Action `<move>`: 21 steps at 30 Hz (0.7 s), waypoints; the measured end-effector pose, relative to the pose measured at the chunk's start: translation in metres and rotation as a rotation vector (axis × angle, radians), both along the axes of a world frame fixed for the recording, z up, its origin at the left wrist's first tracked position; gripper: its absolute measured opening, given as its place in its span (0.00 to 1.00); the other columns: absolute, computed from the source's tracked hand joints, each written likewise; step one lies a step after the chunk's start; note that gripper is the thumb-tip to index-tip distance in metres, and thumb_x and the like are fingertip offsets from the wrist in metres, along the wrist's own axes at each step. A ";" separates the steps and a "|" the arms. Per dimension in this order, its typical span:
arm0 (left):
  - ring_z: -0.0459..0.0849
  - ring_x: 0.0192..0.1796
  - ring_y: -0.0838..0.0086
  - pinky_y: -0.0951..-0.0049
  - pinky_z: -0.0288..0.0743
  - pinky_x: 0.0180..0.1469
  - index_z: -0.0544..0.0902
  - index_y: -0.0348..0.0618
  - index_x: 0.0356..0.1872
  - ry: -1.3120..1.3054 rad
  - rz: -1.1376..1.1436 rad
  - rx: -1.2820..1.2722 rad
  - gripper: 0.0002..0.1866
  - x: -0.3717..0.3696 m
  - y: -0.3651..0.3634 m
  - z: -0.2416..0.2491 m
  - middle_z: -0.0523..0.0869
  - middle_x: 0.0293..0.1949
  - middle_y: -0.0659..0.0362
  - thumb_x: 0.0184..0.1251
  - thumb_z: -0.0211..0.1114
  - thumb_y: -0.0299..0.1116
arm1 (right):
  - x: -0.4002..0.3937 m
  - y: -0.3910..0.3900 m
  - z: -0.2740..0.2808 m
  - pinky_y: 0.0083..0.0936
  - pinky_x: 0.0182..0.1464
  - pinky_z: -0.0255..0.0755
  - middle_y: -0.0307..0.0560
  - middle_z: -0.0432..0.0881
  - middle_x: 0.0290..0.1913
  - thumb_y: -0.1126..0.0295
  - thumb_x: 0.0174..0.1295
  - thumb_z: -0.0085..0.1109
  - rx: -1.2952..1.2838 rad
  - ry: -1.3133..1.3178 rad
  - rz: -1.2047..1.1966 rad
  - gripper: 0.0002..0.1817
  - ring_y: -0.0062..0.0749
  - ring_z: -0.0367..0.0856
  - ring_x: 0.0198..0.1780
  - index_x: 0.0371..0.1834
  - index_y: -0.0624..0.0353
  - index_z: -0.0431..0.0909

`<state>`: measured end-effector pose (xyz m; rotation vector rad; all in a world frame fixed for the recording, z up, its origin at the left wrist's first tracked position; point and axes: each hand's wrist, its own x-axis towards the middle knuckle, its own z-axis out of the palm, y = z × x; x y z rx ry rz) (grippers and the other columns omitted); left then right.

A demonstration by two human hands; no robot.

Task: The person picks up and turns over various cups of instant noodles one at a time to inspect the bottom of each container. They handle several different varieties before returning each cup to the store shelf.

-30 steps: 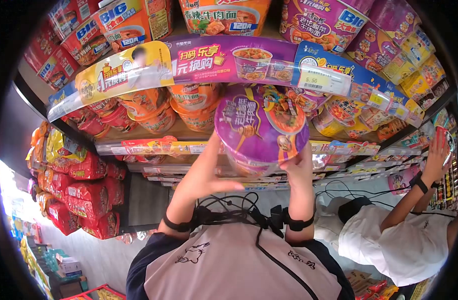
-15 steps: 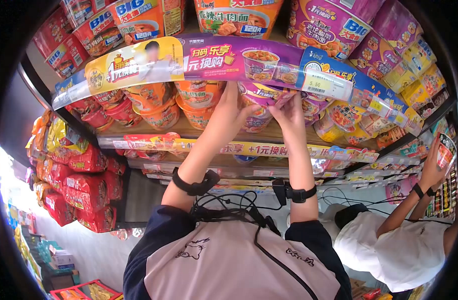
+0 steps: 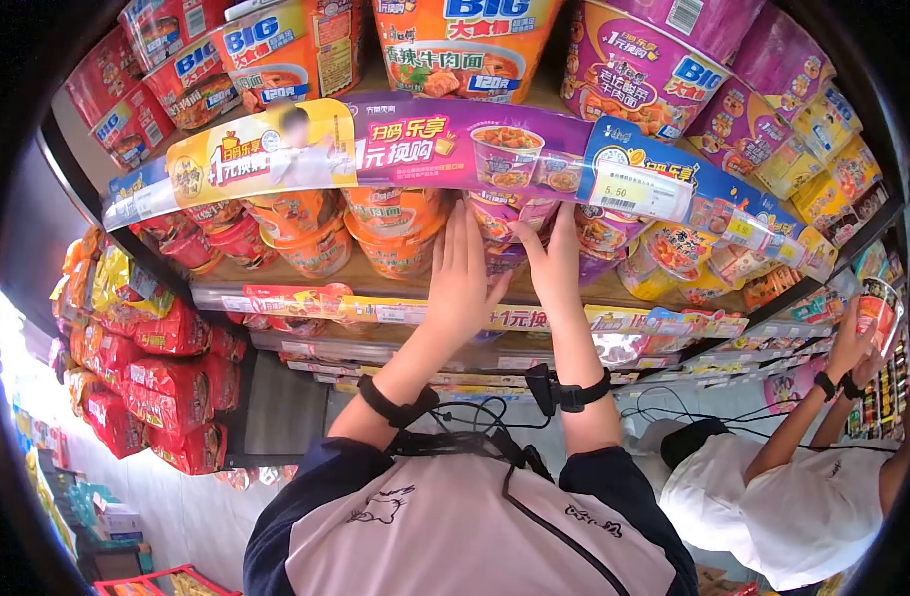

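Observation:
A purple instant noodle cup (image 3: pixel 501 221) stands on the shelf under the curved promotional strip, its top partly covered by that strip. My left hand (image 3: pixel 460 273) is open at its left side, fingers stretched up and flat, the thumb apart. On the cup's right side is my right hand (image 3: pixel 554 253), with straight fingers reaching up and the thumb spread toward the cup's front. The fingertips of both hands end near the strip's lower edge. Orange noodle cups (image 3: pixel 395 238) stand stacked just left of my left hand; more purple cups (image 3: pixel 601 228) are right of my right hand.
The promotional strip (image 3: pixel 415 149) with a price tag (image 3: pixel 638 194) runs across the shelf front. Large noodle tubs (image 3: pixel 460 55) fill the shelf above. Red noodle packs (image 3: pixel 167 387) hang at left. A person (image 3: pixel 782 487) at right holds a noodle cup (image 3: pixel 877 308). Cables (image 3: pixel 475 412) hang between my arms.
Both hands have drawn slightly back and down. The left hand has flattened with its fingers straightened, and the right fingers have left the upper part of the purple cup. The view has tilted up a little.

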<state>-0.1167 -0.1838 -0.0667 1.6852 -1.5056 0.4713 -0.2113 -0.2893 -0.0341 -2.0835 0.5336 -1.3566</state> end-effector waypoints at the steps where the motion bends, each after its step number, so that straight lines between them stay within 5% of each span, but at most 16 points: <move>1: 0.53 0.70 0.40 0.49 0.55 0.66 0.44 0.25 0.68 0.011 -0.010 -0.028 0.50 0.000 -0.002 -0.004 0.52 0.67 0.32 0.51 0.68 0.33 | 0.000 0.003 0.003 0.35 0.63 0.59 0.62 0.67 0.62 0.59 0.60 0.62 0.020 -0.003 0.009 0.41 0.45 0.67 0.62 0.68 0.69 0.51; 7: 0.55 0.69 0.39 0.46 0.56 0.65 0.44 0.26 0.68 -0.038 0.005 -0.135 0.52 0.004 -0.014 -0.026 0.52 0.67 0.31 0.49 0.69 0.35 | 0.000 -0.005 -0.004 0.34 0.62 0.60 0.61 0.68 0.60 0.60 0.60 0.62 -0.069 -0.023 -0.013 0.39 0.45 0.68 0.60 0.67 0.69 0.52; 10: 0.56 0.68 0.39 0.46 0.57 0.64 0.44 0.25 0.68 -0.086 0.050 -0.134 0.52 0.005 -0.015 -0.030 0.52 0.67 0.31 0.48 0.70 0.36 | -0.006 0.001 0.001 0.34 0.62 0.59 0.61 0.69 0.60 0.61 0.60 0.62 0.086 0.022 0.040 0.39 0.44 0.68 0.60 0.67 0.69 0.53; 13: 0.57 0.68 0.40 0.48 0.57 0.64 0.45 0.25 0.68 -0.111 0.084 -0.127 0.53 0.004 -0.015 -0.032 0.52 0.67 0.31 0.48 0.71 0.38 | -0.005 -0.005 -0.004 0.36 0.58 0.64 0.67 0.67 0.60 0.54 0.57 0.62 0.048 0.005 0.048 0.44 0.54 0.69 0.60 0.67 0.71 0.51; 16: 0.58 0.67 0.40 0.48 0.57 0.64 0.45 0.25 0.68 -0.101 0.092 -0.128 0.53 0.004 -0.017 -0.034 0.52 0.68 0.32 0.48 0.71 0.38 | -0.005 0.003 -0.007 0.34 0.62 0.60 0.60 0.70 0.59 0.60 0.61 0.61 0.010 -0.029 -0.006 0.38 0.46 0.69 0.60 0.66 0.69 0.53; 21: 0.61 0.67 0.43 0.45 0.59 0.62 0.47 0.28 0.68 -0.097 0.117 -0.145 0.53 0.006 -0.020 -0.037 0.55 0.67 0.34 0.45 0.71 0.39 | -0.045 0.007 -0.007 0.40 0.60 0.61 0.57 0.71 0.54 0.69 0.54 0.67 -0.313 -0.141 -0.399 0.33 0.48 0.69 0.56 0.62 0.65 0.62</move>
